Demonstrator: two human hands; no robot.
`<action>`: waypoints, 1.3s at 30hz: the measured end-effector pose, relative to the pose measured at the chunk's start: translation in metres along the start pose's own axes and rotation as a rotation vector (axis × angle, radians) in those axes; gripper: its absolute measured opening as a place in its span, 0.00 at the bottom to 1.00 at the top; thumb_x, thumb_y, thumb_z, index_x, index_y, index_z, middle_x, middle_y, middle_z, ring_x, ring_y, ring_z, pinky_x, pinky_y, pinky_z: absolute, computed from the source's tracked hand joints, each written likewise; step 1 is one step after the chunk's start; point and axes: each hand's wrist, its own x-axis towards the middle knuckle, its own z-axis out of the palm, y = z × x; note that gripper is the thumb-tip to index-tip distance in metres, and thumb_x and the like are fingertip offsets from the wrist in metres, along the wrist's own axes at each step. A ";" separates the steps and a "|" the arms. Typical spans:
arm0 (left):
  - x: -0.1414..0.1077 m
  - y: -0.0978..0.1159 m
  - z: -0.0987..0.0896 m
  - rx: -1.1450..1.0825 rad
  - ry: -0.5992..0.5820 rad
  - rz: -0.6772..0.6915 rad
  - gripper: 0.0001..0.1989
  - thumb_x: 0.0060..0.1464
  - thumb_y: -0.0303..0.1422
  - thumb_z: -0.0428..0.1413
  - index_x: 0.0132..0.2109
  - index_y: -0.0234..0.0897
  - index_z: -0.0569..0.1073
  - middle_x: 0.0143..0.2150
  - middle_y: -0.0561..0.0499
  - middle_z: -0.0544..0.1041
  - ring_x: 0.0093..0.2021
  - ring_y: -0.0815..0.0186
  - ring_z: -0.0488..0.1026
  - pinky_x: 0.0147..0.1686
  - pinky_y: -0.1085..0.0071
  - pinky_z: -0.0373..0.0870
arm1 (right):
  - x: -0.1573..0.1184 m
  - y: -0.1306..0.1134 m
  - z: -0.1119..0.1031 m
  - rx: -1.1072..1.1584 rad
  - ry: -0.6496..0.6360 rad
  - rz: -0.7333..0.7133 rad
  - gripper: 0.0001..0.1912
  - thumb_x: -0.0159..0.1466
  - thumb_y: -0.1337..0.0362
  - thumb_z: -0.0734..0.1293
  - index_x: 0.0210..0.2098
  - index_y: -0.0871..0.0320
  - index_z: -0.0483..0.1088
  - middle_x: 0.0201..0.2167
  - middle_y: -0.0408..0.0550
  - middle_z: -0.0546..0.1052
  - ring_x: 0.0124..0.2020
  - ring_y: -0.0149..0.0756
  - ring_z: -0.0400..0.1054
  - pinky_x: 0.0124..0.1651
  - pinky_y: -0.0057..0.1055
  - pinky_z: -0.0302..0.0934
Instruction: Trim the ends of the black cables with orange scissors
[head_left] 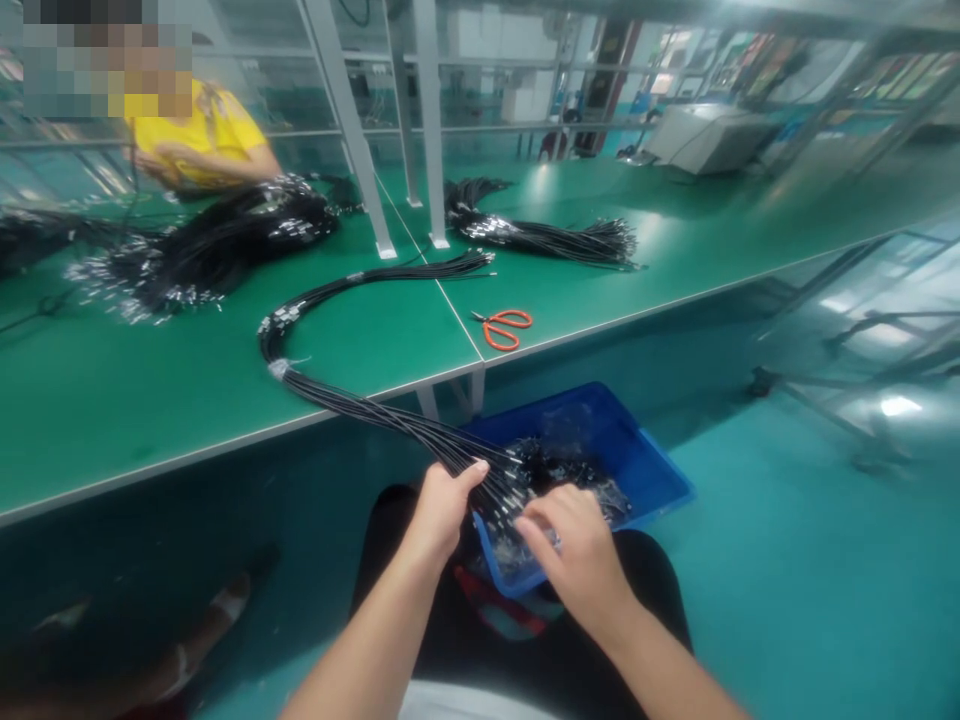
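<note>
A long bundle of thin black cables [360,405] with metal ends curves over the green table and hangs past its front edge. My left hand [444,505] is closed around the bundle near its loose end, thumb on top. Close to the metal tips, my right hand [574,540] has its fingers curled together; what they pinch, if anything, is too small to make out. Below both hands, a blue bin [660,480] sits at my lap, with small black and clear pieces in it. Orange-handled scissors [504,328] lie on the table near its edge.
More black cable bundles [232,240] lie on the green table [150,400] at left, and another bundle [540,238] lies behind the scissors. Grey metal posts [431,130] rise from the tabletop. Across it sits a person in a yellow shirt [217,130]. A wheeled metal frame [847,400] stands at right.
</note>
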 end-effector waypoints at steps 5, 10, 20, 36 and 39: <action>-0.001 0.002 0.002 -0.011 -0.011 -0.006 0.09 0.36 0.28 0.64 0.28 0.31 0.75 0.22 0.53 0.76 0.24 0.67 0.73 0.28 0.71 0.69 | 0.003 -0.004 0.004 0.102 -0.052 0.082 0.10 0.58 0.63 0.62 0.20 0.55 0.65 0.22 0.45 0.68 0.28 0.40 0.60 0.37 0.39 0.50; 0.001 0.005 0.004 -0.020 0.002 -0.039 0.07 0.38 0.25 0.63 0.29 0.31 0.74 0.22 0.53 0.77 0.23 0.69 0.72 0.23 0.74 0.67 | -0.005 0.017 -0.011 0.316 -0.115 0.354 0.12 0.59 0.57 0.60 0.21 0.54 0.61 0.19 0.42 0.66 0.23 0.37 0.62 0.29 0.34 0.54; -0.001 0.008 0.004 0.010 -0.036 -0.072 0.03 0.50 0.22 0.58 0.30 0.30 0.72 0.22 0.56 0.74 0.20 0.73 0.71 0.19 0.78 0.67 | 0.001 0.015 0.020 0.857 -0.263 0.602 0.17 0.52 0.51 0.70 0.24 0.58 0.66 0.17 0.39 0.69 0.16 0.26 0.62 0.19 0.23 0.53; 0.005 0.008 0.006 0.035 -0.015 -0.084 0.04 0.59 0.28 0.55 0.36 0.31 0.71 0.29 0.56 0.72 0.23 0.74 0.69 0.21 0.77 0.68 | -0.020 0.015 0.004 1.119 -0.306 0.766 0.14 0.50 0.60 0.73 0.20 0.61 0.68 0.15 0.41 0.68 0.13 0.22 0.53 0.16 0.23 0.39; 0.007 0.007 0.004 0.027 -0.033 -0.092 0.04 0.59 0.28 0.55 0.36 0.31 0.71 0.29 0.56 0.73 0.23 0.74 0.70 0.21 0.77 0.69 | -0.018 0.012 0.012 1.197 -0.211 0.737 0.11 0.49 0.62 0.74 0.27 0.61 0.73 0.20 0.43 0.70 0.18 0.26 0.58 0.20 0.25 0.49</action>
